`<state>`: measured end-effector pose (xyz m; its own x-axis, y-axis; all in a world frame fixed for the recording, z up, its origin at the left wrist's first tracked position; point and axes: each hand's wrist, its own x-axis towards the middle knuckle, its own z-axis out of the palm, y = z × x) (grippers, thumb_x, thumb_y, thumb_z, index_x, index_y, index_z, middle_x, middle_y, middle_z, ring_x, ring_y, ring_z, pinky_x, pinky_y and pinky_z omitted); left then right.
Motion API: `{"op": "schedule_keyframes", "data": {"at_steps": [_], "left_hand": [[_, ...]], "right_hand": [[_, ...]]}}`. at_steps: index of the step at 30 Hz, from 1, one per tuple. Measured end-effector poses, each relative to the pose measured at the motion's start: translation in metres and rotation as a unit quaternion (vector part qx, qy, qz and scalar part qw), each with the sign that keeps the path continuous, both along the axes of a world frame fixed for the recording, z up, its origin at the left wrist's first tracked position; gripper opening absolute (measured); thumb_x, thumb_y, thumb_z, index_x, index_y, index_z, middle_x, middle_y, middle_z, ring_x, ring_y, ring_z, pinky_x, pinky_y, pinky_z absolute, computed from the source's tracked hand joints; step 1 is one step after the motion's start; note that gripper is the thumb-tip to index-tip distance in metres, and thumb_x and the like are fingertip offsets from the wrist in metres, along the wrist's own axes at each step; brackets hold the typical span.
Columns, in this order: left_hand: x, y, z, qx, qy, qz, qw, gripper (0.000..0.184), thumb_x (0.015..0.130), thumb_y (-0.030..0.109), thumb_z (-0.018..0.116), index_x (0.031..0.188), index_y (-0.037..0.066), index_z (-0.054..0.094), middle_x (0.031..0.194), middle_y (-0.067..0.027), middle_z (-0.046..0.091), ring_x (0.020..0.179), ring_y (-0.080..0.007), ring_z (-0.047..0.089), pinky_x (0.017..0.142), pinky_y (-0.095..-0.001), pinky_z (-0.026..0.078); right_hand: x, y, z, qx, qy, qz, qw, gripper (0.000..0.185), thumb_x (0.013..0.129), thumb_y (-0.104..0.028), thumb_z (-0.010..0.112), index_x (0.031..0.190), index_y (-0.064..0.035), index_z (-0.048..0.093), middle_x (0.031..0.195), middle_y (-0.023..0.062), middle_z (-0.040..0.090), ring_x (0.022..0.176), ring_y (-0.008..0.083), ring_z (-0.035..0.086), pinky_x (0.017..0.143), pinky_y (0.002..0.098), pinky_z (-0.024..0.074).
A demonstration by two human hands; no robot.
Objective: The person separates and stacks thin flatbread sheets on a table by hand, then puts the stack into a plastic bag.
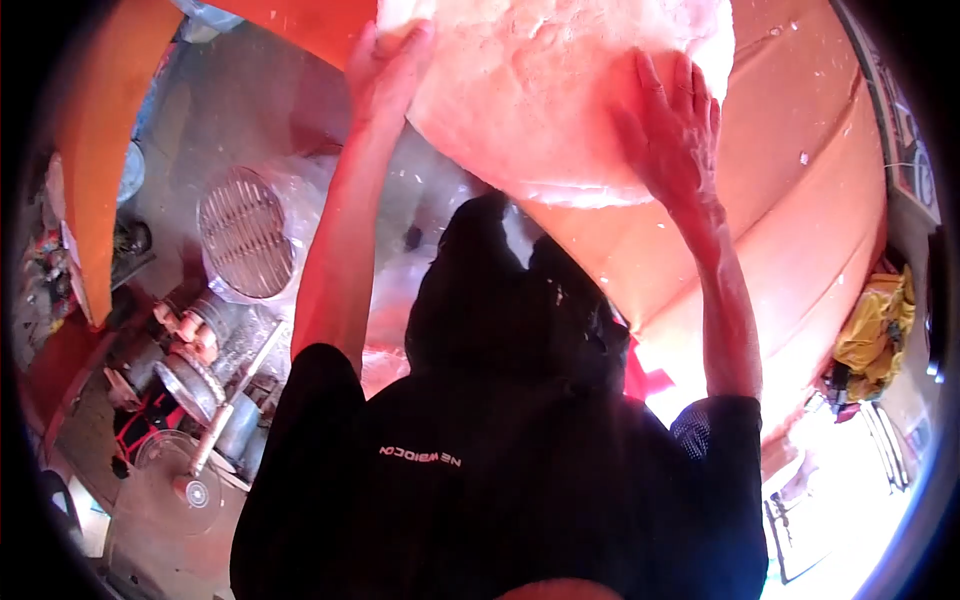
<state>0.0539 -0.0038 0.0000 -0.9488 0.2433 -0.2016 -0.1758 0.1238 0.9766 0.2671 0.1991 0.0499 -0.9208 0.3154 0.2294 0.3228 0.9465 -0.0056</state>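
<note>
A thick, pale slab [540, 100] with a dented, uneven surface and rough edges extends beyond the top of the view, tinted pink by strong light. I cannot make out its material. My left hand [385, 75] is at the slab's left edge, thumb over the top and the other fingers bent round the side, partly hidden. Toward the slab's near right corner, my right hand [680, 130] lies flat on it, fingers stretched out. Under the slab spreads an orange sheet [800, 150] with folds and small white specks.
A round slatted rack [245, 232] stands on plastic wrap at left. Below it are metal pots [190, 385], a long-handled tool [235, 395] and a clear round lid [180, 480]. A yellow bag [872, 335] lies at right. Bright light washes out the lower right.
</note>
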Motion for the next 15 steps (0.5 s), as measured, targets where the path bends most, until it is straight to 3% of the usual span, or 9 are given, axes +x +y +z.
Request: {"op": "schedule_keyframes", "data": {"at_steps": [1, 3, 4, 6, 8, 10, 12, 15], "left_hand": [[0.003, -0.002, -0.005, 0.047, -0.016, -0.016, 0.999, 0.029, 0.080, 0.010, 0.072, 0.105, 0.002, 0.059, 0.092, -0.0039, 0.063, 0.081, -0.0111, 0.061, 0.069, -0.0239, 0.050], [-0.008, 0.006, -0.013, 0.119, -0.011, -0.018, 0.993, 0.029, 0.081, 0.010, 0.072, 0.106, 0.002, 0.058, 0.091, -0.0040, 0.063, 0.081, -0.0111, 0.061, 0.068, -0.0234, 0.050], [-0.008, 0.007, -0.016, 0.178, -0.088, -0.009, 0.980, 0.029, 0.081, 0.010, 0.071, 0.105, 0.002, 0.058, 0.090, -0.0041, 0.063, 0.079, -0.0112, 0.061, 0.067, -0.0229, 0.050], [-0.006, 0.006, -0.018, 0.246, -0.160, 0.001, 0.956, 0.028, 0.081, 0.009, 0.071, 0.104, 0.002, 0.057, 0.089, -0.0041, 0.063, 0.078, -0.0112, 0.061, 0.065, -0.0223, 0.050], [-0.001, 0.004, -0.015, 0.173, -0.055, -0.039, 0.983, 0.025, 0.082, 0.011, 0.070, 0.102, 0.002, 0.058, 0.087, -0.0038, 0.063, 0.074, -0.0105, 0.061, 0.061, -0.0217, 0.049], [-0.003, 0.005, -0.012, 0.116, -0.017, -0.024, 0.993, 0.025, 0.082, 0.015, 0.071, 0.099, 0.002, 0.058, 0.086, -0.0031, 0.063, 0.070, -0.0090, 0.060, 0.059, -0.0222, 0.048], [-0.005, 0.000, -0.014, 0.019, 0.027, -0.039, 0.999, 0.031, 0.080, 0.020, 0.072, 0.099, 0.001, 0.059, 0.086, -0.0031, 0.064, 0.073, -0.0096, 0.060, 0.063, -0.0248, 0.049], [-0.004, 0.004, -0.002, -0.004, 0.079, -0.023, 0.997, 0.038, 0.078, 0.024, 0.074, 0.102, -0.001, 0.058, 0.085, -0.0036, 0.063, 0.077, -0.0114, 0.059, 0.069, -0.0275, 0.049]], "right_hand": [[0.001, 0.007, 0.007, 0.008, -0.007, 0.010, 1.000, 0.051, 0.083, -0.036, 0.063, 0.127, -0.0117, 0.054, 0.127, 0.0237, 0.050, 0.120, 0.0405, 0.045, 0.098, 0.0484, 0.0359], [-0.017, 0.041, 0.022, -0.119, 0.021, 0.007, 0.993, 0.052, 0.079, -0.038, 0.070, 0.121, -0.0090, 0.058, 0.116, 0.0226, 0.059, 0.110, 0.0370, 0.055, 0.092, 0.0446, 0.0447], [-0.035, 0.058, 0.035, -0.086, 0.067, 0.010, 0.994, 0.055, 0.074, -0.041, 0.074, 0.116, -0.0072, 0.061, 0.108, 0.0201, 0.064, 0.101, 0.0342, 0.061, 0.085, 0.0415, 0.0502], [-0.081, 0.084, 0.065, -0.021, 0.064, 0.006, 0.998, 0.059, 0.075, -0.044, 0.074, 0.119, -0.0082, 0.059, 0.114, 0.0192, 0.062, 0.104, 0.0342, 0.060, 0.086, 0.0424, 0.0499], [-0.131, 0.106, 0.073, -0.026, 0.024, -0.061, 0.998, 0.058, 0.082, -0.048, 0.065, 0.124, -0.0099, 0.055, 0.123, 0.0149, 0.059, 0.110, 0.0299, 0.058, 0.091, 0.0378, 0.0466], [-0.167, 0.083, 0.094, -0.076, -0.032, -0.095, 0.992, 0.071, 0.088, -0.043, 0.057, 0.138, 0.0034, 0.035, 0.138, 0.0242, 0.041, 0.129, 0.0370, 0.039, 0.107, 0.0430, 0.0320], [-0.184, 0.100, 0.072, -0.123, -0.033, -0.039, 0.991, 0.066, 0.089, -0.042, 0.057, 0.135, 0.0012, 0.039, 0.134, 0.0209, 0.045, 0.126, 0.0329, 0.041, 0.105, 0.0403, 0.0332], [-0.212, 0.146, 0.014, -0.273, -0.045, 0.105, 0.955, 0.051, 0.091, -0.040, 0.056, 0.128, -0.0055, 0.050, 0.123, 0.0107, 0.055, 0.116, 0.0206, 0.049, 0.099, 0.0324, 0.0369]]}}
